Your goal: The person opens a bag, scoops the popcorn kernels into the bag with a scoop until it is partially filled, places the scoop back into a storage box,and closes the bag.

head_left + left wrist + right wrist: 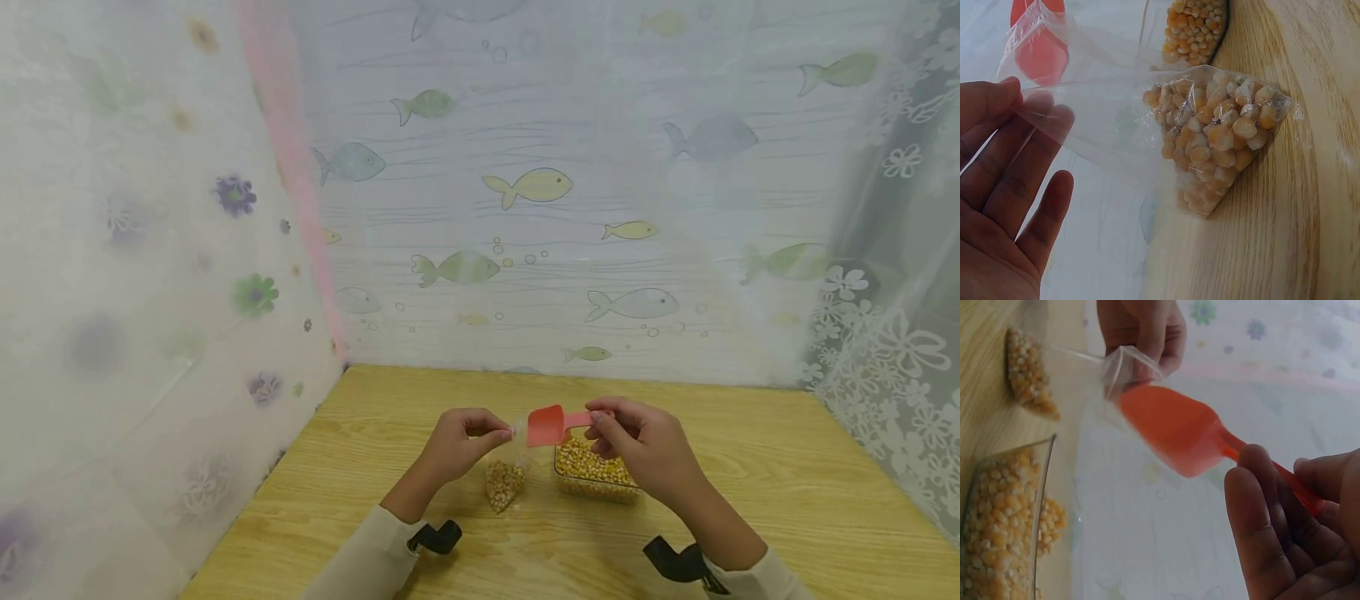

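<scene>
The red scoop (546, 426) is sitting at the mouth of the clear bag (1104, 112).
The left hand (459, 443) is pinching one edge, other fingers lying free; the right hand (651, 442) is gripping the handle's end. Beside the clear container (600, 490), on or just above the tabletop (330, 467), the bag is holding corn kernels (1222, 134); a slipping pinch or sagging mouth could be spilling them.

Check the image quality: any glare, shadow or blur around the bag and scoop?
Left wrist: white glints on the bag, and the red scoop looks hazy through clear plastic; right wrist: dim overall, the right hand shadowed, the bagged kernels soft-edged; head: brighter, though the bag's clear upper part barely shows against the table.
</scene>
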Demonstrator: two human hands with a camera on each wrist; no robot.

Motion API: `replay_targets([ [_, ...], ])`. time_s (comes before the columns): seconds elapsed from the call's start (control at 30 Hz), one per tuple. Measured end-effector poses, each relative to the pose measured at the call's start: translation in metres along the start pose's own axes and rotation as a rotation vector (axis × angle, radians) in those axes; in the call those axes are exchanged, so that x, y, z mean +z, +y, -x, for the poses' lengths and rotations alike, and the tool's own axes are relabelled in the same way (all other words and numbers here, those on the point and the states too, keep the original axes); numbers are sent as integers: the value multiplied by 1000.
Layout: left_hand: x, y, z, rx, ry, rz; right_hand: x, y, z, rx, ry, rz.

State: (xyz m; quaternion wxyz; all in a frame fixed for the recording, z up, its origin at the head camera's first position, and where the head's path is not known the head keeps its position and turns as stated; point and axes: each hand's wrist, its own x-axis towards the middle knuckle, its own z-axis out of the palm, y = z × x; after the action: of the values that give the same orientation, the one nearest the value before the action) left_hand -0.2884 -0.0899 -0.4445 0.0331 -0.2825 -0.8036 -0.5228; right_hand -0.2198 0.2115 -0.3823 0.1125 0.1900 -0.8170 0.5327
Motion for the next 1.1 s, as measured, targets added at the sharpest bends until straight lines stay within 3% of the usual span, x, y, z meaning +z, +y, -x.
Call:
replay_targets([
  [0.2,-1,0,0,1,-2,-9,-10,11,-5,49,-27,-110],
  [0.47,-2,0,0,-9,-4,4,-30,30,-11,251,-36,-228],
  [0.83,-2,-2,0,-27,-5,7,-46,62,-16,378,-53,-182],
  [1.1,-2,-2,0,-15,-7,21,-45,63,-12,395,-74,-167],
])
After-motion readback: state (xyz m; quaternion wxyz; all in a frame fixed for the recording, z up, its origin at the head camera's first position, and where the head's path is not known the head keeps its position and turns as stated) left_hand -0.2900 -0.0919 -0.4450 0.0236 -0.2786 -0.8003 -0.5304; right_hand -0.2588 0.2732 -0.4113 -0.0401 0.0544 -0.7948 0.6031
